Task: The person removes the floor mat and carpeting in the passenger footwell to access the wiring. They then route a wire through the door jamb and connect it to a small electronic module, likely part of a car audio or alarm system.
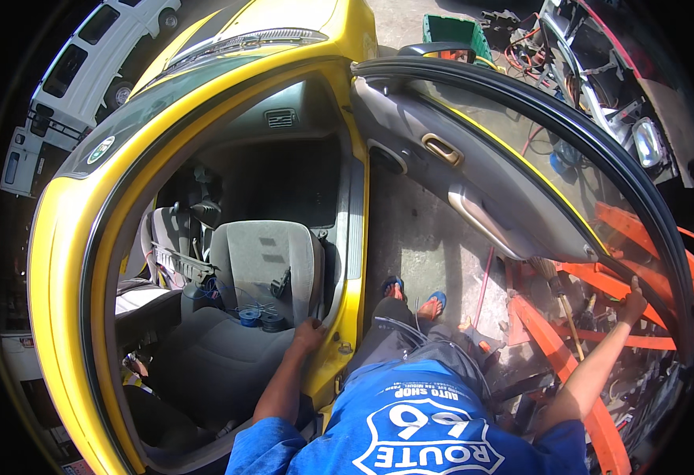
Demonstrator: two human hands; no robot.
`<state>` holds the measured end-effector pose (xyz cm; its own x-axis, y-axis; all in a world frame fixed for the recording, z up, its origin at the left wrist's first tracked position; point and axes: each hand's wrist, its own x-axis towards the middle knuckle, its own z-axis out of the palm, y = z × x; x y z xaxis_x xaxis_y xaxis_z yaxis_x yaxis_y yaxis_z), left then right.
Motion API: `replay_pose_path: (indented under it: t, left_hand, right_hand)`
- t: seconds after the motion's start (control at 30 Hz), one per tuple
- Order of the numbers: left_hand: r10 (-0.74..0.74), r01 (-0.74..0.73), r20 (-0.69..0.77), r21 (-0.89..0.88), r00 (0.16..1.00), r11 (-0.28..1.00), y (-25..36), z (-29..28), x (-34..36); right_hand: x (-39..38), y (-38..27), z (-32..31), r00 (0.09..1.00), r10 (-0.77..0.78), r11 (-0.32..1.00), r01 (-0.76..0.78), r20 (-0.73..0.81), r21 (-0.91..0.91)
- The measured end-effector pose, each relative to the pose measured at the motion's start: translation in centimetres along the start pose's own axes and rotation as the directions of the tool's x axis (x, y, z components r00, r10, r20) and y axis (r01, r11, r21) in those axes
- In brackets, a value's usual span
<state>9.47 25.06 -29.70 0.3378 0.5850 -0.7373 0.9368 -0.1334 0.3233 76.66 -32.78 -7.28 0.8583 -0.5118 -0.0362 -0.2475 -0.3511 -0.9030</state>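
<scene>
My right hand [636,301] is closed round the rear edge of the open car door [474,170], with the thumb up. My left hand [310,334] is low in the door opening, beside the grey front seat [268,245]. Its fingers are curled, and I cannot see what, if anything, is in them. On the seat, near the backrest [212,368], lie a blue spool of wire [250,317] and a black spool [273,322], with thin loose wires around them. A small black part [281,283] lies on the cushion.
The yellow car body [66,253] frames the opening on my left. Orange metal legs [557,364] and a broom [551,277] stand under and behind the door. A green crate [454,32] and scattered car parts lie beyond it. A white van [86,67] is parked far left.
</scene>
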Motion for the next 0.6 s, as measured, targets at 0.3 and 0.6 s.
replay_pose_path:
  t: [0.3, 0.6]
  left_hand:
    - [0.135, -0.09, -0.309, 0.156, 0.941, 0.984, 0.0, -6.3, 21.5]
    - [-0.005, 0.11, -0.297, 0.34, 0.955, 0.934, 2.7, -10.6, 37.9]
  right_hand:
    - [4.8, 1.9, -6.3, 0.851, -0.514, 0.403, 0.347, 0.104, -0.847]
    - [3.2, -0.6, -6.0, 1.0, -0.008, 0.945, 0.0, -0.022, -0.326]
